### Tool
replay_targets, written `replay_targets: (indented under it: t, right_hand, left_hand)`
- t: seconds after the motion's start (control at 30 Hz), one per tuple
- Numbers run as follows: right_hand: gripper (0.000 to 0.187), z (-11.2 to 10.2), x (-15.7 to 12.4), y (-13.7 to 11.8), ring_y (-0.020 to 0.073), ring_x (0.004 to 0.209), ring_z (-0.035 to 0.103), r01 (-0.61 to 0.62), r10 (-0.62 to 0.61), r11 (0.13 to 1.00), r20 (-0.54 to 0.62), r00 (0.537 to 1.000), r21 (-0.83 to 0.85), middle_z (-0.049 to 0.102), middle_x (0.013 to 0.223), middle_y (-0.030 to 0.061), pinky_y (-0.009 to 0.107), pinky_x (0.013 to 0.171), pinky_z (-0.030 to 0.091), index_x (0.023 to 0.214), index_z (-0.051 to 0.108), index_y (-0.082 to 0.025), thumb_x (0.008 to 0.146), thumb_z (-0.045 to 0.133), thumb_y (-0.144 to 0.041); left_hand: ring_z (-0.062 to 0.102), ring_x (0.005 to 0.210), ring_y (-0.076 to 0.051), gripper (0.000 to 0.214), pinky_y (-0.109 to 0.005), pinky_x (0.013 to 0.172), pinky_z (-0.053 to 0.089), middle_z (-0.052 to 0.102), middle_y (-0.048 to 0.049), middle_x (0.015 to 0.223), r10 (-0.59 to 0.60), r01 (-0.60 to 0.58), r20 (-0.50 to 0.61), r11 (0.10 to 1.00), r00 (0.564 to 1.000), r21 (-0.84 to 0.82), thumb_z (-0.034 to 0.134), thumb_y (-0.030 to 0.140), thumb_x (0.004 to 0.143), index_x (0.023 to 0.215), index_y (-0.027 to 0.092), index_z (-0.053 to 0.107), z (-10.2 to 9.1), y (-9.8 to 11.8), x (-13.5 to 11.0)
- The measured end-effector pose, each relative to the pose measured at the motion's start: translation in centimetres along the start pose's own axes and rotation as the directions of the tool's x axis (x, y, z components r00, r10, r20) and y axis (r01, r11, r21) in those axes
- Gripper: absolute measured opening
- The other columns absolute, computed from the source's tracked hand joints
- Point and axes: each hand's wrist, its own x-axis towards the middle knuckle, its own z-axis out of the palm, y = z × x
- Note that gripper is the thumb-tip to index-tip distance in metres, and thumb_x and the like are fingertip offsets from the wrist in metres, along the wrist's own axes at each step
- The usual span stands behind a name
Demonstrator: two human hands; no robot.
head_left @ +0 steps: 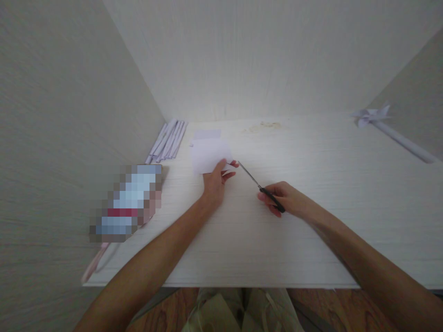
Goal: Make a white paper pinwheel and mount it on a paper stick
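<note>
My left hand [216, 179] pinches the lower right corner of a white sheet of paper [209, 154], which lies on the white desk [311, 240]. My right hand [282, 199] is closed around the black handles of a pair of scissors [258, 186]. The thin blades point up and left, and their tip reaches the paper's edge beside my left fingers. A second small white sheet [206, 134] lies just behind the first.
Several rolled paper sticks [168, 140] lie at the back left by the wall. A paper pinwheel on a stick [384, 122] leans at the back right. A blurred-out object [126, 203] sits at the left edge. Walls enclose the desk on three sides.
</note>
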Motion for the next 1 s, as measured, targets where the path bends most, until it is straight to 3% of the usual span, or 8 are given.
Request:
replay_targets:
  t: [0.27, 1.0]
  right_hand:
    - [0.044, -0.02, 0.04, 0.21, 0.0080, 0.038, 0.037, -0.024, 0.026, 0.993, 0.014, 1.000, -0.117, 0.046, 0.040, -0.0015, 0.023, 0.041, 0.025, 0.050, 0.041, -0.017, 0.073, 0.045, -0.054]
    - [0.044, 0.06, 0.11, 0.25, 0.0078, 0.037, 0.038, -0.010, 0.008, 0.995, -0.017, 1.000, -0.101, 0.046, 0.039, -0.0010, 0.023, 0.040, 0.026, 0.047, 0.042, -0.017, 0.071, 0.046, -0.054]
  left_hand:
    - [0.060, 0.060, -0.011, 0.013, -0.017, 0.045, 0.044, 0.062, -0.0008, 0.065, -0.029, 0.029, 0.021, 1.000, 0.999, -0.008, 0.056, 0.022, 0.066, 0.075, 0.014, 0.055, 0.06, -0.19, -0.01]
    - [0.061, 0.063, -0.013, 0.015, -0.019, 0.047, 0.045, 0.063, -0.0026, 0.070, -0.026, 0.023, 0.028, 0.995, 0.999, 0.094, 0.056, 0.025, 0.067, 0.079, 0.015, 0.055, 0.11, -0.36, -0.16]
